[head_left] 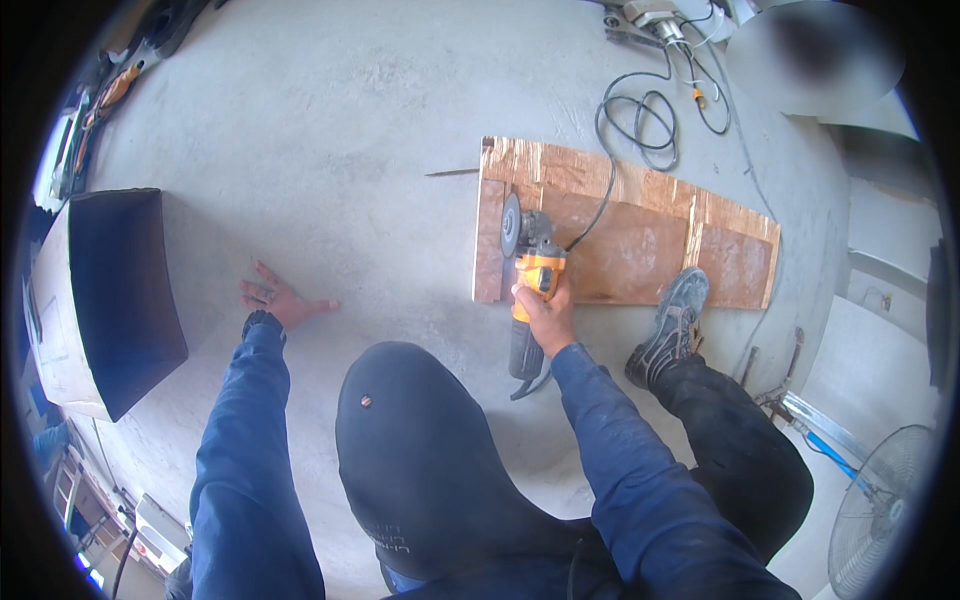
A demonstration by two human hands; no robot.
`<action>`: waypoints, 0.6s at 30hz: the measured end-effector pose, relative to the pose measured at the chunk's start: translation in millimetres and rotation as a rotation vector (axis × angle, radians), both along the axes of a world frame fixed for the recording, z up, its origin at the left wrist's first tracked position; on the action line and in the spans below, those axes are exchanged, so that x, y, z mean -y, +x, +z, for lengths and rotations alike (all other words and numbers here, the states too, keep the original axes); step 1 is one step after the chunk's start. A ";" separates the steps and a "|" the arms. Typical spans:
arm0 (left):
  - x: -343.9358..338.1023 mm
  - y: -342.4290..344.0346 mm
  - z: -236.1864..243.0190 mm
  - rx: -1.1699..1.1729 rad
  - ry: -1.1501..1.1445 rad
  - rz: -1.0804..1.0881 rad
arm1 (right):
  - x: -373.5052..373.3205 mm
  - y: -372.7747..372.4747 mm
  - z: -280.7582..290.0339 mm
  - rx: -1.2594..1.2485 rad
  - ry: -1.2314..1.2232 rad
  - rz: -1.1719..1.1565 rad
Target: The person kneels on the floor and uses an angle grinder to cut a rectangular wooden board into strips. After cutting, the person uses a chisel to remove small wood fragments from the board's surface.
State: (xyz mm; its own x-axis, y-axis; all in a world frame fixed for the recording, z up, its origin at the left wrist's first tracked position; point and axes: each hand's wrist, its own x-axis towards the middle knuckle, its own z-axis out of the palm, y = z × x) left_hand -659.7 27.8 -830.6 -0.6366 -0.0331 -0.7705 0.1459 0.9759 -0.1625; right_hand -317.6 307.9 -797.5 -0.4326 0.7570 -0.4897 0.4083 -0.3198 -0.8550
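One likely hefty, rigid grinder (539, 268) mid-frame suits the body grip our right hand (552, 320) has, our left hand (284, 303) splayed.

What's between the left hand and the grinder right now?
In the head view, going from the left hand to the grinder: a stretch of grey floor, then the left end of the board.

One left hand (283, 302) and one right hand (552, 318), two in all; one angle grinder (541, 272) with one disc (511, 226), one wooden panel (630, 245), one box (120, 300), one fan (885, 515), one shoe (676, 322), two sleeves (240, 450).
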 end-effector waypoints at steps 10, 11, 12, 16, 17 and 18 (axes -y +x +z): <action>-1.9 -0.1 3.1 0.003 0.024 0.013 | 1.9 3.2 5.3 0.029 -0.046 0.019; -2.0 -0.1 3.6 0.004 0.031 0.017 | 2.4 3.7 5.6 0.029 -0.045 0.020; -2.0 -0.2 3.8 0.006 0.031 0.029 | 3.0 4.2 5.5 0.030 -0.045 0.022; -0.9 -0.5 4.0 0.008 0.035 0.021 | 6.8 8.0 4.3 0.054 -0.061 -0.006; -0.3 -0.5 4.1 0.007 0.039 0.022 | 7.7 8.9 3.8 0.043 -0.058 -0.002; 0.0 -0.5 4.1 0.011 0.039 0.032 | 8.2 9.5 3.2 0.033 -0.055 0.002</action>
State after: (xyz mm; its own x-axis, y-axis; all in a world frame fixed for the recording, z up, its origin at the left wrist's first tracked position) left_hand -660.2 27.8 -826.5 -0.6270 -0.0230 -0.7787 0.1160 0.9857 -0.1224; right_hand -308.1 299.6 -794.2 -0.4174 0.7273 -0.5448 0.4366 -0.3653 -0.8221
